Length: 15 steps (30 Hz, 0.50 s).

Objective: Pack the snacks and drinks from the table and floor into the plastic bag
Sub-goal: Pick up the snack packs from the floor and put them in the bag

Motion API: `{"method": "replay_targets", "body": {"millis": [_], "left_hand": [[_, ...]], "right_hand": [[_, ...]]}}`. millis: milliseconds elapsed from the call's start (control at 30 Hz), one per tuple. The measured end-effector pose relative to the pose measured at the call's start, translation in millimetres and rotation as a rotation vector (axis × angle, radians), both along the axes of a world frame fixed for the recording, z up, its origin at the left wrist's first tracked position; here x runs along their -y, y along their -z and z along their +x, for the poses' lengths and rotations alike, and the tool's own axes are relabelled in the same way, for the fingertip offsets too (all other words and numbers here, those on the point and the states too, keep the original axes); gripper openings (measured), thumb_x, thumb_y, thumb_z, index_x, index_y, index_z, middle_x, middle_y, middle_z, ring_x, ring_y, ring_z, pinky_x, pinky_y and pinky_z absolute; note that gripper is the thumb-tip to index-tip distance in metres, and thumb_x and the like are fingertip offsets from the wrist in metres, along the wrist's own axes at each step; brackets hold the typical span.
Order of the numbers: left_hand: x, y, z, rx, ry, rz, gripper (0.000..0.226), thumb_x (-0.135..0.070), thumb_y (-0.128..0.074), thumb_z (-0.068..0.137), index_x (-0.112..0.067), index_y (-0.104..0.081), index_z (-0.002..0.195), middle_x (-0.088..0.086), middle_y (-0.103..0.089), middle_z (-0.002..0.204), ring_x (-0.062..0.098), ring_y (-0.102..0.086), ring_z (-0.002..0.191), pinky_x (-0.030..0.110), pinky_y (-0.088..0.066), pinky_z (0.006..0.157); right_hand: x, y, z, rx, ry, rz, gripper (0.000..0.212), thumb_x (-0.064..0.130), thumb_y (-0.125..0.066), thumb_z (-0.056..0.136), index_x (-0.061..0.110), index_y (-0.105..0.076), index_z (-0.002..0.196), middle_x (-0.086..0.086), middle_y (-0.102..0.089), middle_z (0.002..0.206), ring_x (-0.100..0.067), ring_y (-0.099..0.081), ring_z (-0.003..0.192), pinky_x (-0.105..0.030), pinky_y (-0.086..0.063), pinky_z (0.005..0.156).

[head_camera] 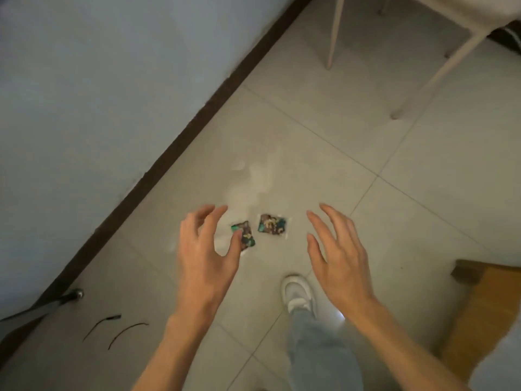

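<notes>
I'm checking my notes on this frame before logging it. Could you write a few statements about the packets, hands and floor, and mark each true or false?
1. Two small snack packets lie on the tiled floor. True.
2. The left hand holds a packet in a closed grip. False: it is open above one.
3. The right hand is open and empty. True.
4. A plastic bag lies beside the packets. False: none is visible.
5. A white shoe shows below the packets. True.

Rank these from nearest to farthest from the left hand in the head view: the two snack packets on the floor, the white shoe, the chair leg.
From the left hand:
1. Left snack packet, right by its thumb.
2. Right snack packet, just beyond, toward the right hand.
3. White shoe, lower right.
4. Chair leg, far upper right.
</notes>
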State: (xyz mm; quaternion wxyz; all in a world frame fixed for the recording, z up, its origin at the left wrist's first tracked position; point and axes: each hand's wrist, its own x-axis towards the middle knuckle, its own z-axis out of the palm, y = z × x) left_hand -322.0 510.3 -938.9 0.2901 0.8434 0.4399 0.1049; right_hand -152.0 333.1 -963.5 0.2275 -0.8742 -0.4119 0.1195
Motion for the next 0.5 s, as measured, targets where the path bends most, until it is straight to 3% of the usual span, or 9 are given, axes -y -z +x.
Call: {"method": "replay_targets", "body": {"millis": [100,200,300,400,500], "left_hand": [[-4,95,-6,-0.009,-0.051,0.002,0.055,-0.036,-0.079,0.097,-0.021,-0.063,0.147,0.007,-0.051,0.149,0.025,-0.052,0.137,0.032,-0.044,0.109],[-7,189,-12,-0.083,-0.106,-0.059,0.059,-0.035,-0.083,0.095,-0.028,-0.061,0.15,0.005,-0.043,0.157,0.027,-0.049,0.141,0.034,-0.047,0.107],[-7,279,-17,-0.109,-0.173,-0.178,0.061,-0.035,-0.084,0.094,-0.029,-0.062,0.15,0.007,-0.039,0.158,0.027,-0.044,0.145,0.039,-0.049,0.115],[-6,351,-17,-0.134,-0.271,-0.34,0.062,-0.038,-0.085,0.094,-0.029,-0.061,0.151,0.008,-0.036,0.158,0.031,-0.041,0.149,0.048,-0.049,0.12],[1,397,-15,-0.125,-0.319,-0.402,0.064,-0.032,-0.09,0.09,-0.03,-0.064,0.148,0.011,-0.038,0.152,0.035,-0.043,0.143,0.044,-0.048,0.12]], "right_hand": [[-15,94,0,0.007,-0.052,-0.036,0.042,0.011,-0.065,0.104,0.007,-0.063,0.146,-0.019,-0.055,0.152,-0.037,-0.056,0.135,-0.048,-0.06,0.098],[-29,183,2,0.015,-0.123,-0.11,0.047,0.008,-0.067,0.102,0.009,-0.061,0.149,-0.022,-0.055,0.152,-0.04,-0.057,0.134,-0.052,-0.06,0.097],[-44,263,10,0.003,-0.209,-0.162,0.059,0.007,-0.066,0.102,0.018,-0.052,0.158,-0.025,-0.047,0.159,-0.044,-0.051,0.141,-0.054,-0.055,0.106],[-56,330,21,0.005,-0.304,-0.268,0.065,0.018,-0.059,0.107,0.033,-0.036,0.166,-0.02,-0.034,0.168,-0.04,-0.036,0.151,-0.049,-0.039,0.123],[-65,376,27,-0.003,-0.407,-0.353,0.062,0.035,-0.054,0.11,0.042,-0.029,0.167,-0.015,-0.035,0.167,-0.036,-0.034,0.151,-0.046,-0.031,0.125]]}}
